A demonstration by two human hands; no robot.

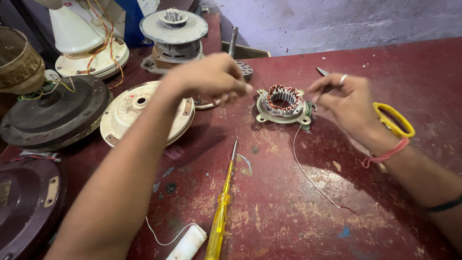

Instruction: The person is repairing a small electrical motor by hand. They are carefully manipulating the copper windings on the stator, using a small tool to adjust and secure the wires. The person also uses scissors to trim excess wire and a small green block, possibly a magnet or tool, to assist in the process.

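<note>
Fingers (332, 89) of your right hand (349, 103) pinch the thin wire (308, 171) beside the stator (284, 103); left hand (211, 77) fingers curl loosely, holding nothing I can tell; keep tension steady.

Copper-wound metal stator (284, 102), worn matt red table (385, 192), glossy yellow plastic screwdriver (219, 216)

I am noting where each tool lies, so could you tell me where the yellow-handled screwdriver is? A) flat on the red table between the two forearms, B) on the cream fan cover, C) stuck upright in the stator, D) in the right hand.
A: the yellow-handled screwdriver lies flat on the red table, with the left hand and right hand both up by the stator.
</note>
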